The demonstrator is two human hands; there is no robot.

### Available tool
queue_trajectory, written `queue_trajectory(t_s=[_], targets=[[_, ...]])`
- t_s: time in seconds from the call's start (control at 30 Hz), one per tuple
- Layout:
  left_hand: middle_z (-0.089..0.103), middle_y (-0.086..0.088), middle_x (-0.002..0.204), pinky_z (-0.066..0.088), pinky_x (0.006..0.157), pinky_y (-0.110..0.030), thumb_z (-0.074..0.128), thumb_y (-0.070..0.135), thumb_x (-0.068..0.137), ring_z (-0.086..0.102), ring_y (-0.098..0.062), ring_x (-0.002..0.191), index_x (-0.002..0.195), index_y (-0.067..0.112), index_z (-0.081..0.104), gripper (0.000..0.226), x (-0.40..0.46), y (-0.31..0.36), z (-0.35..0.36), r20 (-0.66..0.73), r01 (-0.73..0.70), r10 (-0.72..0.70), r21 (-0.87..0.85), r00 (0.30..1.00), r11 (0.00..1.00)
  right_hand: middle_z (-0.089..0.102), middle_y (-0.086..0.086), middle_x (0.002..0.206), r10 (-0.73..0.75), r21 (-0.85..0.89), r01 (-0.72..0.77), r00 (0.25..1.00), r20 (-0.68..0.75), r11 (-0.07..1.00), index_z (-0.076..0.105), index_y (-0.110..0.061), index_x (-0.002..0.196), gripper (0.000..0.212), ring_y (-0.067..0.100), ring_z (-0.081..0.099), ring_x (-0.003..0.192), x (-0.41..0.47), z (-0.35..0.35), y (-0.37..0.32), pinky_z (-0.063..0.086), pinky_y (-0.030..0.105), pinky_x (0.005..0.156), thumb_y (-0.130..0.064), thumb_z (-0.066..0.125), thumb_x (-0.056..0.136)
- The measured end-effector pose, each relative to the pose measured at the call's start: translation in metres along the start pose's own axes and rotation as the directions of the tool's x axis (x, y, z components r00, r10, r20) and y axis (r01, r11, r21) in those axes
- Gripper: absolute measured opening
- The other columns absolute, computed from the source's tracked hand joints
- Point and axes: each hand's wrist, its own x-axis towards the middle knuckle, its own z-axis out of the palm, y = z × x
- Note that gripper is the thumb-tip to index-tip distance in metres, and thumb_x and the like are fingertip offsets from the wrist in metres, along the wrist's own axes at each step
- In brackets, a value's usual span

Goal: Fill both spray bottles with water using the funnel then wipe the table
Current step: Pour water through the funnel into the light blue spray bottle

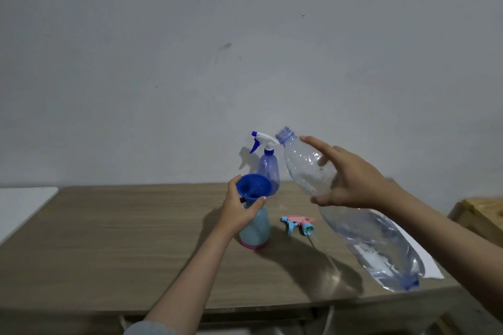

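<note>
A light blue spray bottle with a pink base stands uncapped on the wooden table, a blue funnel seated in its neck. My left hand grips the bottle's neck just under the funnel. My right hand holds a large clear water bottle, uncapped and slanted with its mouth up near the funnel and water pooled at its low end. The bottle's pink and blue spray head lies on the table to the right. A purple spray bottle with a white and blue trigger stands behind.
A grey wall rises right behind the table. A white cloth or sheet lies on the table's right part under the water bottle. A white surface adjoins at the left, and a wooden box sits at the right.
</note>
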Motion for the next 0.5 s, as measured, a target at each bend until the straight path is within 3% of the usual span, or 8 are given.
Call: queue_trajectory(t_s=[0.17,0.23,0.33,0.5], targets=[[0.047,0.004,0.127,0.045,0.086,-0.022,0.075,0.026,0.078,0.057,-0.014,0.105,0.138,0.021,0.029,0.076,-0.002,0.001,0.002,-0.043,-0.009,0.008,-0.008,0.999,1.0,0.054,0.003,0.11,0.028,0.066,-0.013,0.973,-0.231,0.998,0.012,-0.062,0.138,0.114,-0.001,0.053,0.072,0.003,-0.023,0.01,0.054,0.037,0.071,-0.038,0.086,0.055],[0.046,0.004,0.125,0.045,0.084,-0.022,0.076,0.026,0.077,0.057,-0.015,0.103,0.138,0.021,0.029,0.077,-0.002,0.002,0.002,-0.044,-0.004,0.004,-0.007,0.999,1.0,0.054,0.003,0.109,0.056,0.075,-0.034,0.948,-0.312,0.997,0.013,-0.061,0.139,0.114,0.009,0.057,0.071,0.007,-0.028,0.018,0.054,0.038,0.072,-0.037,0.086,0.055],[0.046,0.005,0.125,0.046,0.086,-0.025,0.076,0.026,0.078,0.057,-0.016,0.105,0.139,0.022,0.028,0.078,-0.003,0.004,0.001,-0.035,0.002,-0.002,0.0,0.999,1.0,0.053,0.004,0.11,0.089,0.072,-0.066,0.912,-0.4,0.995,0.012,-0.06,0.139,0.114,0.021,0.061,0.069,0.013,-0.025,0.032,0.055,0.041,0.068,-0.036,0.086,0.057],[0.047,0.009,0.121,0.048,0.093,-0.032,0.076,0.027,0.077,0.056,-0.019,0.109,0.138,0.024,0.028,0.077,-0.003,0.004,0.002,-0.04,0.013,-0.013,-0.002,0.999,1.0,0.05,0.006,0.116,0.167,0.094,-0.138,0.845,-0.509,0.986,0.014,-0.05,0.144,0.112,0.021,0.064,0.07,0.018,0.0,0.068,0.056,0.04,0.063,-0.035,0.086,0.061]])
